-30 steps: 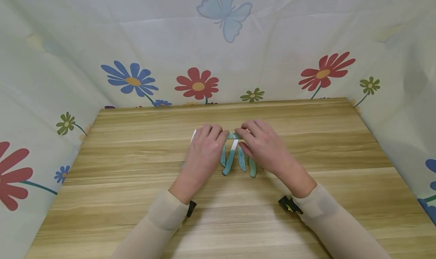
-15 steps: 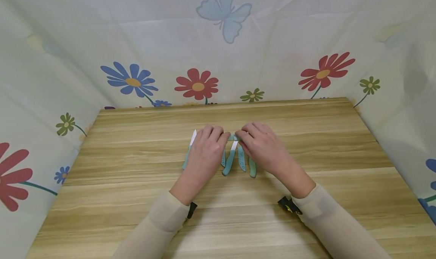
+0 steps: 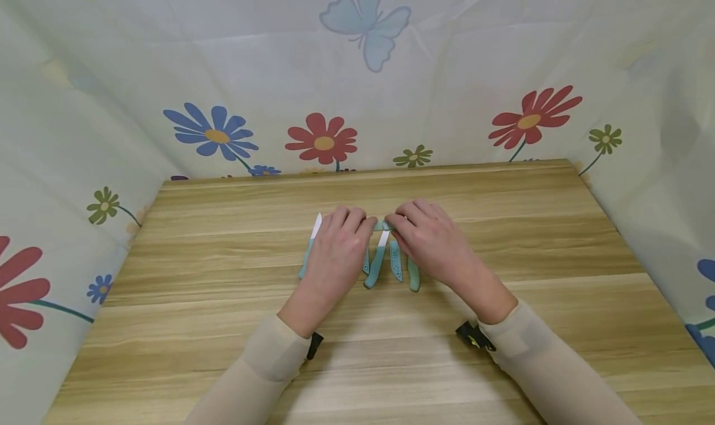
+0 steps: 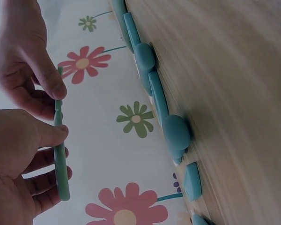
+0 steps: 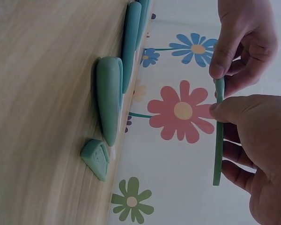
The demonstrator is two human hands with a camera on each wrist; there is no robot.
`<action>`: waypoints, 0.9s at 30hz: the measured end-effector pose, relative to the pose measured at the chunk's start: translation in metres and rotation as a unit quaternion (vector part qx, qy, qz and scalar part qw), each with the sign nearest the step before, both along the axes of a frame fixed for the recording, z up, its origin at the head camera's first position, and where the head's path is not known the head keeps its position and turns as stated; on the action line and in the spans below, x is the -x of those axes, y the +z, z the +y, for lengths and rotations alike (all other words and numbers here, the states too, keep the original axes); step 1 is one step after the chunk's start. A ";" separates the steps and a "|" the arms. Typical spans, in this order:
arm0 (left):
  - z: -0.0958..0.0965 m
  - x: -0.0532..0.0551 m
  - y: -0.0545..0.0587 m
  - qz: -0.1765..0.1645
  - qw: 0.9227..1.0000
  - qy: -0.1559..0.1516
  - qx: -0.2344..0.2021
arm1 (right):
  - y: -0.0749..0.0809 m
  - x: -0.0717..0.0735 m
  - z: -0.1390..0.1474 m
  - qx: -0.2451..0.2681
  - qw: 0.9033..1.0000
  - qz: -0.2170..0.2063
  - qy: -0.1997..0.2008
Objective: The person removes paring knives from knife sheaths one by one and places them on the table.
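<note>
Both hands hold one slim green piece level above the table, and no blade shows on it. My left hand point(image 3: 337, 245) pinches its round-ended part, which looks like a knife handle point(image 4: 61, 168). My right hand point(image 3: 436, 239) pinches the flat-ended part, which looks like a knife sheath point(image 5: 218, 150). The two parts meet between the fingertips. Below lie a teal knife point(image 3: 375, 267) with a white blade, a lettered teal sheath point(image 3: 396, 260) and a pale green handle point(image 3: 413, 276), its far end hidden by my right hand. Another teal knife point(image 3: 306, 257) lies left of my left hand.
The wooden table point(image 3: 357, 375) is enclosed by a pale curtain point(image 3: 268, 65) printed with flowers and a butterfly. A second teal sheath point(image 3: 366, 262) is partly covered by my left hand. In the right wrist view a green sheath point(image 5: 96, 158) lies near the pale handle.
My left hand has shifted slightly, so more of the leftmost knife shows. The gap between the two hands has narrowed a little. The things on the table have stayed put.
</note>
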State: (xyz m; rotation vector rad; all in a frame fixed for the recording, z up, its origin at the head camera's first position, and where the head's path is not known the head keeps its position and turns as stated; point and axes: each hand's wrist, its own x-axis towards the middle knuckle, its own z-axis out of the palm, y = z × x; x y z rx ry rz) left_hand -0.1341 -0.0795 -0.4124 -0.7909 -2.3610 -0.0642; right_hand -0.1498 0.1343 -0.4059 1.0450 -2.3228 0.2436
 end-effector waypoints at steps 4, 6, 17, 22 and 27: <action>0.000 -0.001 -0.002 -0.015 1.000 0.003 0.003 | -0.002 0.000 0.000 -0.007 1.000 -0.012 -0.002; -0.001 -0.001 -0.003 -0.025 1.000 0.004 0.003 | -0.003 0.001 0.000 -0.010 1.000 -0.019 -0.002; -0.001 0.000 -0.007 -0.063 0.998 0.008 -0.004 | -0.010 0.002 -0.001 -0.024 0.999 -0.044 -0.012; 0.000 0.000 -0.007 -0.070 0.997 0.009 -0.003 | -0.010 0.002 -0.001 -0.020 0.998 -0.049 -0.014; -0.001 -0.001 -0.007 -0.074 0.997 0.011 0.004 | -0.011 0.002 -0.001 -0.019 0.998 -0.054 -0.013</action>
